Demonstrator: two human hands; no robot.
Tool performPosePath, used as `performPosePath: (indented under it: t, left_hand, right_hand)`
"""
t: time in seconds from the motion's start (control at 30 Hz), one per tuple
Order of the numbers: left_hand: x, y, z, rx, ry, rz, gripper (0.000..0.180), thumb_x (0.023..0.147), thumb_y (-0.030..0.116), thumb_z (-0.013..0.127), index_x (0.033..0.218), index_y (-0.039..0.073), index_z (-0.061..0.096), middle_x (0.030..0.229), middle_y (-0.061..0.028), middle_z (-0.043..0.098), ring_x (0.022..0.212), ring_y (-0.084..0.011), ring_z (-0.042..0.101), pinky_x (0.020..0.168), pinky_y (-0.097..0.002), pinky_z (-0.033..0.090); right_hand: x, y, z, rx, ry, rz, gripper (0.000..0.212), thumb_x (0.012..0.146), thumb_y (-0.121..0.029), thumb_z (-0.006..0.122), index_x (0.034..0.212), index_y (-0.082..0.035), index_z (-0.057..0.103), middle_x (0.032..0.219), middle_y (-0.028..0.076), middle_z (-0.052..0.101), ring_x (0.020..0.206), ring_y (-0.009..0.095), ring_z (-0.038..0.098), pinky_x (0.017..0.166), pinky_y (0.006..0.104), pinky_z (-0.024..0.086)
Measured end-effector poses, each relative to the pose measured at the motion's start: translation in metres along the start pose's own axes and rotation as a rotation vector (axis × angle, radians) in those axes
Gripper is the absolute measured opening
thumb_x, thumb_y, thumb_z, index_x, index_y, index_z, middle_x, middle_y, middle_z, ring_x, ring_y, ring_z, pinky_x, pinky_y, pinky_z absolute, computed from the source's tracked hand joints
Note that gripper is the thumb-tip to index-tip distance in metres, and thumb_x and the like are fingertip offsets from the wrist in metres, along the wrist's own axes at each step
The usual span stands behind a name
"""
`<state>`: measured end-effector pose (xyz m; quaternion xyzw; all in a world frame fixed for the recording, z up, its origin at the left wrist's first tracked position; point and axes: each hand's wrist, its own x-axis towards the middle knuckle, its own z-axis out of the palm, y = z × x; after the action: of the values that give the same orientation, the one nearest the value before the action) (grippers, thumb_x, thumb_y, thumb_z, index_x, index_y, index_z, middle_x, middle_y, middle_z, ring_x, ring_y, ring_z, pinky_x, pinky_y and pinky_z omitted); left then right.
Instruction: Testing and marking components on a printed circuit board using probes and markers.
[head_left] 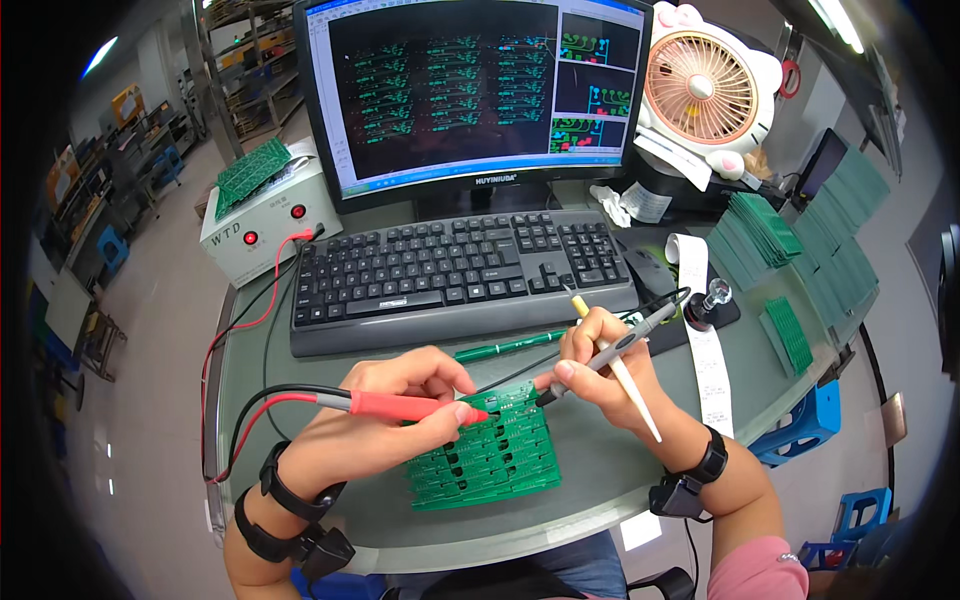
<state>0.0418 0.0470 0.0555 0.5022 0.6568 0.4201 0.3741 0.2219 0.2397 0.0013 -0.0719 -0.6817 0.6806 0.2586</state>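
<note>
A green circuit board panel point(484, 462) with rows of small parts lies near the table's front edge, between my hands. My left hand point(400, 405) is closed around a red test probe point(400, 406), its tip at the upper part of the board. In my right hand point(610, 365) is a dark grey test probe point(618, 347), pointing down at the board's upper right edge. A thin cream-coloured stick point(627, 385) is also held between the fingers of that hand. Whether the tips touch the board, I cannot tell.
Behind the board are a green pen point(510, 346) and a black keyboard point(450, 262), with a monitor point(460, 90) beyond. A white box point(270, 225) with red buttons stands left. Stacked green boards point(755, 232), a paper strip point(708, 360) and a fan point(703, 85) are right.
</note>
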Motion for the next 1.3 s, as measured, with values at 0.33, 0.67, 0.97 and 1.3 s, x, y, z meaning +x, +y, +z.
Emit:
performPosePath:
  t: [0.33,0.67,0.97,1.3]
  left_hand:
    - [-0.0003,-0.0044,0.0013,-0.072,0.009,0.047,0.022,0.085,0.015,0.068,0.090,0.001,0.053,0.079,-0.0048,0.065,0.070,-0.0053,0.061,0.061,-0.0218,0.048]
    - [-0.0005,-0.0052,0.0030,-0.097,0.036,0.037,0.028,0.086,0.019,0.072,0.093,0.001,0.052,0.079,-0.0054,0.065,0.070,-0.0068,0.063,0.062,-0.0223,0.050]
    - [0.0001,-0.0071,0.0043,-0.074,0.049,0.074,0.029,0.086,0.020,0.072,0.094,0.001,0.052,0.080,-0.0052,0.065,0.071,-0.0075,0.064,0.062,-0.0226,0.050]
    - [-0.0007,-0.0039,0.0047,-0.025,0.041,0.088,0.028,0.086,0.019,0.071,0.093,0.001,0.052,0.080,-0.0061,0.065,0.070,-0.0085,0.065,0.061,-0.0228,0.050]
  right_hand:
    - [-0.0041,0.0022,0.0003,-0.111,-0.012,-0.099,0.024,0.089,-0.010,0.070,0.086,-0.008,0.046,0.073,0.000,0.056,0.066,0.007,0.059,0.058,0.0222,0.047]
    - [-0.0053,0.0034,0.0050,-0.113,-0.017,-0.144,0.026,0.088,-0.009,0.072,0.086,-0.008,0.046,0.072,0.001,0.057,0.062,0.005,0.055,0.053,0.0215,0.043]
    - [-0.0059,0.0029,0.0052,-0.136,-0.012,-0.167,0.026,0.088,-0.010,0.072,0.087,-0.007,0.046,0.073,0.001,0.057,0.062,0.005,0.055,0.053,0.0217,0.043]
    - [-0.0070,0.0032,0.0049,-0.170,-0.004,-0.184,0.025,0.089,-0.011,0.072,0.086,-0.008,0.047,0.074,0.001,0.057,0.063,0.006,0.053,0.054,0.0220,0.042]
